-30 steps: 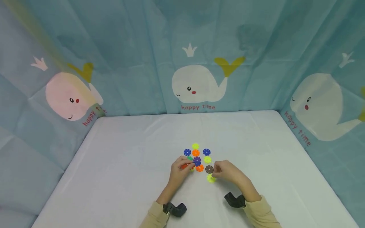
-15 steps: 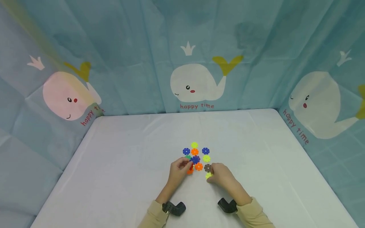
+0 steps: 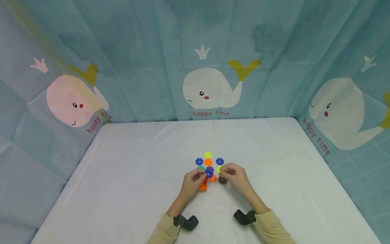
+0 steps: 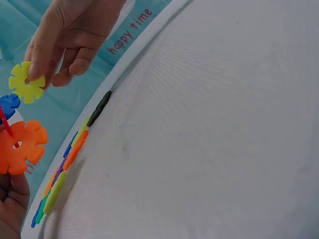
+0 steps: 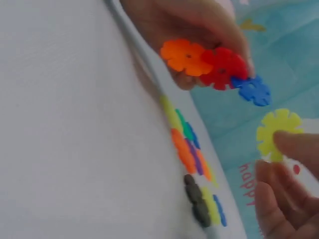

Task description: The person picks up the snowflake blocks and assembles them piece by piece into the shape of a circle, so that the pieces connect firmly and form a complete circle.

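Note:
My left hand point(image 3: 191, 181) holds a joined chain of plastic snowflake discs above the table: an orange disc point(image 5: 179, 57), a red disc point(image 5: 219, 59) and a blue disc point(image 5: 258, 93). In the right wrist view the red one overlaps both neighbours, its slots meshed with theirs. My right hand point(image 3: 239, 179) pinches a yellow snowflake disc point(image 5: 270, 128) between thumb and fingers. That disc is raised off the table, with a small gap between it and the blue one in the left wrist view. Palm and fingers hide part of the orange disc from the head camera.
Loose discs lie flat on the white table point(image 3: 146, 176) just beyond my hands: a grey-brown disc point(image 3: 222, 181), a dark blue disc point(image 3: 220, 161), an orange disc point(image 3: 208, 162), a yellow disc point(image 3: 208, 155) and several more. A whale-print curtain point(image 3: 137, 67) encloses the table behind and at the sides.
My right hand reached down to the nearest yellow disc, took it off the table and lifted it toward the left hand. The left hand stayed nearly in place, turning its disc chain slightly.

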The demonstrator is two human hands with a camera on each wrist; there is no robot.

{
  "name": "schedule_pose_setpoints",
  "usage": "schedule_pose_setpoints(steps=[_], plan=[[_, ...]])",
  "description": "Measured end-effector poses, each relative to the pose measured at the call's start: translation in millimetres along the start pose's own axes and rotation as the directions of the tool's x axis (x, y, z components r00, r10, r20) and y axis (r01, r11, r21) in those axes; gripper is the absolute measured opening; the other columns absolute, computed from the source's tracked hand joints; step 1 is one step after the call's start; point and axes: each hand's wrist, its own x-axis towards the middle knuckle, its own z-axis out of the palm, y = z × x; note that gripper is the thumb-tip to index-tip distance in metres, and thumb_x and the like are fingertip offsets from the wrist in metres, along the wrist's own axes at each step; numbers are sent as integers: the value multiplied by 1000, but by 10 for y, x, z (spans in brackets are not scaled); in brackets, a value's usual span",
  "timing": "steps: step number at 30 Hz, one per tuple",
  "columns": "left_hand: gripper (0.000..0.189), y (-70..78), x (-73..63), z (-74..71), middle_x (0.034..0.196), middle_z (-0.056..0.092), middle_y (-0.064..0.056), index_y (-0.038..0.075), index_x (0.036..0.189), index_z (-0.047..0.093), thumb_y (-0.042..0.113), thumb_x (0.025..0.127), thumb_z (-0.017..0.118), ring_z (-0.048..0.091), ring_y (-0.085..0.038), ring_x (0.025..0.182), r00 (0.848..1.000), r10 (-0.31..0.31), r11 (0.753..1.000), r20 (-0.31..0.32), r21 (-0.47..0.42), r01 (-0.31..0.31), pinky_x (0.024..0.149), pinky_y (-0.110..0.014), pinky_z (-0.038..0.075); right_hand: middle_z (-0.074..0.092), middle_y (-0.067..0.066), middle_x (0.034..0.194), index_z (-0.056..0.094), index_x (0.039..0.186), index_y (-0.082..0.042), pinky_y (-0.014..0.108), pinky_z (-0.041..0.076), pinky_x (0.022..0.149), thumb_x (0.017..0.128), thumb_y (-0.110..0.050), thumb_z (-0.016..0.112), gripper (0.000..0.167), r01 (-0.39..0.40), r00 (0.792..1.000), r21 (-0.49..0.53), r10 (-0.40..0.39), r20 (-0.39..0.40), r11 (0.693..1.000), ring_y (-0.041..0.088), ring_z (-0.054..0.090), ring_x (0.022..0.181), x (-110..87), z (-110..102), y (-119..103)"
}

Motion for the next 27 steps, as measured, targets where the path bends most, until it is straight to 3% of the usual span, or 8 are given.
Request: schedule_pose_setpoints(steps=[3,6,10,14,17,20,22,27], plan=[[6,4,-1,-3,72,58,-7,-6,86,60,0,85,58,50,-11,63,1000,-13,1000,16,-19,14,59,-21,45,56,12,74,64,78,4,25,44,54,73,10,67,9,154,985,-76,-159,-64,985,20,52,62,-6,45,3],[6,-3,3,-11,70,58,-7,-6,85,59,0,86,57,49,-10,61,1000,0,999,24,-39,1,57,-22,44,53,11,64,64,79,3,23,36,46,72,11,67,11,284,956,-115,-290,-42,952,14,42,52,-1,85,78],[8,-15,6,-19,69,57,-5,-5,84,58,2,87,57,48,-9,60,1000,8,999,27,-42,-7,55,-21,43,59,14,67,63,84,4,22,40,46,77,9,63,10,315,949,-58,-314,18,947,20,48,50,-10,105,143],[7,-15,1,-20,69,57,-9,-5,82,59,1,86,58,47,-8,59,999,36,999,29,-24,-36,54,-21,43,58,23,69,60,91,9,29,46,49,85,7,55,8,218,971,108,-226,72,970,29,54,53,-19,103,190],[7,-3,-3,-20,70,58,-13,-6,82,59,0,85,58,48,-9,60,997,71,997,35,-6,-71,55,-21,45,54,31,69,54,94,14,30,48,50,90,4,47,12,77,987,254,-109,114,964,23,54,52,-11,111,219],[7,6,-7,-19,71,59,-14,-8,81,59,-2,84,59,50,-11,62,992,123,992,32,18,-124,57,-22,47,53,32,69,43,98,15,25,47,50,92,2,44,15,-75,986,377,13,164,923,14,53,51,4,128,262],[4,8,-10,-17,71,58,-14,-7,80,59,-4,82,60,52,-14,63,984,178,982,18,55,-179,59,-24,47,54,26,67,38,102,12,22,45,49,92,2,43,15,-164,977,449,81,197,878,11,51,50,11,140,311],[4,-6,6,5,72,57,-11,-4,79,61,-8,79,62,52,-19,67,956,292,949,-2,126,-290,63,-26,46,57,6,65,34,101,5,18,42,47,92,0,43,13,-263,957,555,140,255,789,9,48,49,12,159,425]])
